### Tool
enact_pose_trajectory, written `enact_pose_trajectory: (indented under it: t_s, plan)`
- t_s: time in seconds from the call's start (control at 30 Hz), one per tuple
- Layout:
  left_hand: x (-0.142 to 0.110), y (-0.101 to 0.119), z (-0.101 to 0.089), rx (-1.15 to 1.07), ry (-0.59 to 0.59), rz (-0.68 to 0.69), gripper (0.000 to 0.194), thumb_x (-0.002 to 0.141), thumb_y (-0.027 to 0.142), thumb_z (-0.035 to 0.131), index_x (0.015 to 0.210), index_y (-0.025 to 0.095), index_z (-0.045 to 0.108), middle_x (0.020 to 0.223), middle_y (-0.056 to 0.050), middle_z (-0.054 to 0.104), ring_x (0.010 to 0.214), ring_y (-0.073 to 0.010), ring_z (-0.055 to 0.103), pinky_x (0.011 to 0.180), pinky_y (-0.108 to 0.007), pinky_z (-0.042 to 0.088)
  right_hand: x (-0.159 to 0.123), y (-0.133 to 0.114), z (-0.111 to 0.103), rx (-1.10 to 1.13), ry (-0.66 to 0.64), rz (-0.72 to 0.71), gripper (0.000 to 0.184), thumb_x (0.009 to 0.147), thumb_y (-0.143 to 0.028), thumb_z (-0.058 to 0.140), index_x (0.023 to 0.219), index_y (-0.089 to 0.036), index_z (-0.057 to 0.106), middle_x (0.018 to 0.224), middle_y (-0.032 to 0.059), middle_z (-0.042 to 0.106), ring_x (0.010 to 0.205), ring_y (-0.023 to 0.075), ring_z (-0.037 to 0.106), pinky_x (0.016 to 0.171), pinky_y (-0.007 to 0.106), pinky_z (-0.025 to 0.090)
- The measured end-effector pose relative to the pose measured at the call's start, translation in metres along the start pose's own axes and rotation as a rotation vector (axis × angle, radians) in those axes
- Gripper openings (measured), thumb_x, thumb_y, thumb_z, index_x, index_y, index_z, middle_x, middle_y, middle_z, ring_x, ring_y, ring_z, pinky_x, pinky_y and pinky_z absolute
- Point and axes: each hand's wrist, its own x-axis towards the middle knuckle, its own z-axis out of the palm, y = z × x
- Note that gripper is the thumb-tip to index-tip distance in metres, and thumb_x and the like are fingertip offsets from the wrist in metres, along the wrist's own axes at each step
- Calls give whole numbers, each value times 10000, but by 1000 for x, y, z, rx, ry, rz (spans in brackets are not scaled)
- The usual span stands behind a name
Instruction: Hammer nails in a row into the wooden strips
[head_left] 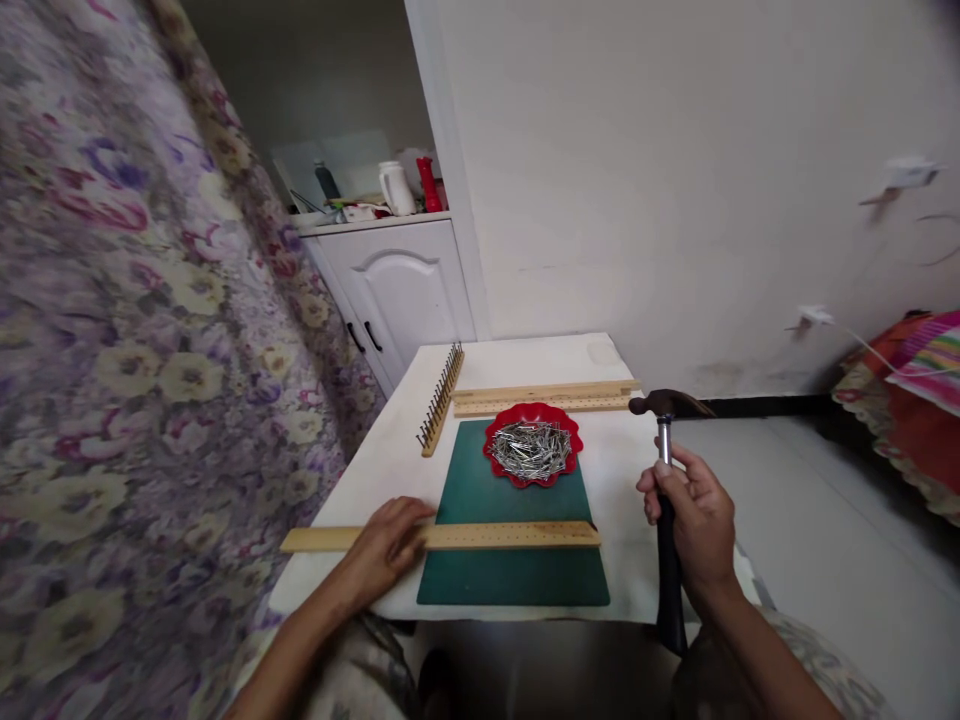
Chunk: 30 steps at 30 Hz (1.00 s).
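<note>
A long wooden strip (517, 536) with rows of small dots or holes lies across the green mat (517, 585). My left hand (388, 545) is laid over its left part, with fingers along the far edge and the thumb on the near side. At the table's right side, my right hand (697, 520) is closed around a claw hammer (670, 560), which it holds upright with the head at the top, off the table. Beyond the strip, a red scalloped dish (577, 440) holds a heap of silver nails (530, 450).
Other wooden strips (540, 403) lie behind the dish. A strip studded with upright nails (441, 405) lies at the back left of the white table (360, 470). A floral curtain (187, 400) hangs at left. A white cabinet (405, 290) stands behind.
</note>
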Motion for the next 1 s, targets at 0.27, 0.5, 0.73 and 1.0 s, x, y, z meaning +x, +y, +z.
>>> enact_pose_trajectory:
  t_s: [0.27,0.5,0.73,1.0]
  plan:
    - [62,71,43,-42,-127,145,368,778,270,593,1135,228,516,1140,-75,526,1060,-229,474,929,-359,396,5,5,-1,18,-32,52,251,836,-276,605,1062,-184,551,619,-32,609,397,84,457,382,197,379]
    - [69,78,61,-16,-163,122,184,776,231,583,954,216,537,989,-46,530,929,-209,468,805,-323,397,6,4,-1,-3,-43,85,282,840,-295,597,1095,-180,554,605,-36,604,394,85,446,381,200,372]
    - [67,79,62,-35,-152,100,186,795,236,564,975,217,523,993,-48,517,944,-208,455,798,-316,389,3,3,2,-22,-50,114,315,830,-322,606,1108,-182,560,607,-34,612,392,89,446,382,205,374]
    - [63,82,60,-99,-114,81,186,817,327,565,964,216,536,973,-57,550,922,-212,485,791,-323,408,2,4,3,-41,-69,153,325,830,-333,607,1111,-179,554,599,-30,608,390,89,436,372,201,371]
